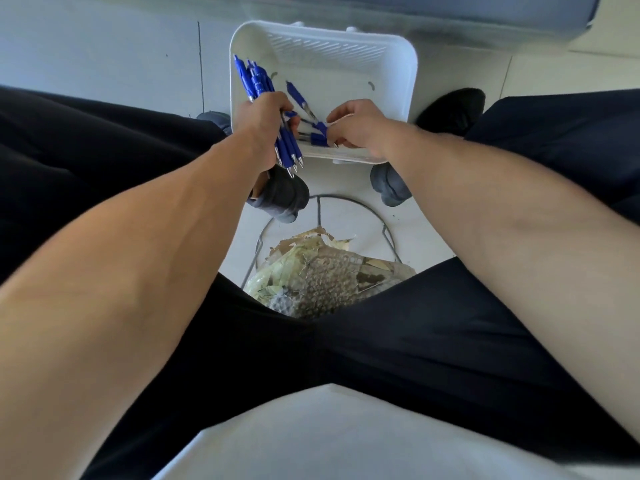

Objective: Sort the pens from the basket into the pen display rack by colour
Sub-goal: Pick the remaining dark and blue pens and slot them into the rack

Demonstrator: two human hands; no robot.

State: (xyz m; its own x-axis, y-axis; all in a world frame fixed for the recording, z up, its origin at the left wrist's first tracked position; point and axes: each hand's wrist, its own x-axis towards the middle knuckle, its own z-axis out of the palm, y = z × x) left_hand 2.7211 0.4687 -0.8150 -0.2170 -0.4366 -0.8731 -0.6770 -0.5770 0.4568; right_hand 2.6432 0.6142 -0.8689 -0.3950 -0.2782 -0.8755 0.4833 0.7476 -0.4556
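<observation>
Left hand [266,114]: fingers clenched round bundle of blue pens [255,81], over left edge of basket [411,64]. Right hand [355,131]: fingers pinching loose blue pens [319,135] at basket's near edge. Basket sits on the floor.

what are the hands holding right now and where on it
The left hand grips a bundle of blue pens around their middles. The right hand touches loose pens in the basket; a grip cannot be told.

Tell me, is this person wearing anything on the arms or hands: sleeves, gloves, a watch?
No. The left forearm and right forearm are bare: no sleeves, watch or bracelet. The left hand and right hand wear no gloves; no ring shows on the fingers.
</observation>
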